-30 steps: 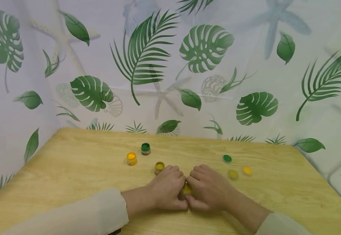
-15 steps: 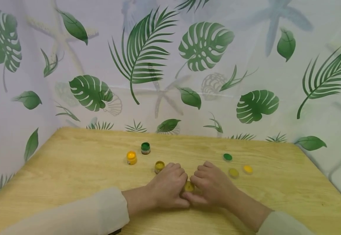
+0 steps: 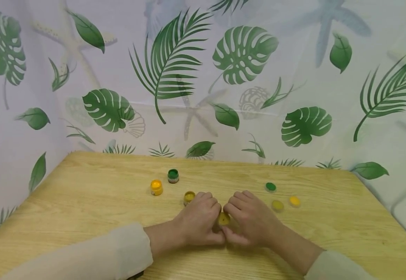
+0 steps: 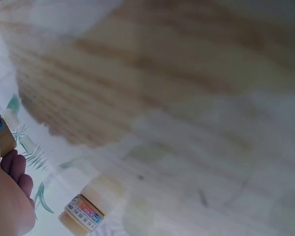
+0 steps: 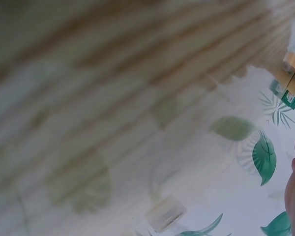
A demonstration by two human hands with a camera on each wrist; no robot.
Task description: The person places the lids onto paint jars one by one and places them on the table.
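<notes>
My left hand [image 3: 198, 222] and right hand [image 3: 254, 221] grip the jar [image 3: 224, 219] between them over the table [image 3: 84, 210], its round end showing more fully than a second ago, though whether it's open I can't tell.

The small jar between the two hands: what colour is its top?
Jar's top: mustard yellow, seen best in the head view.

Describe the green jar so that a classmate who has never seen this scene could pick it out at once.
On the wood-grain table, look beyond the left hand to three open jars. The green jar is the farthest back, beside the orange-yellow jar. Only its contents are dark green; the third is the olive jar.
</notes>
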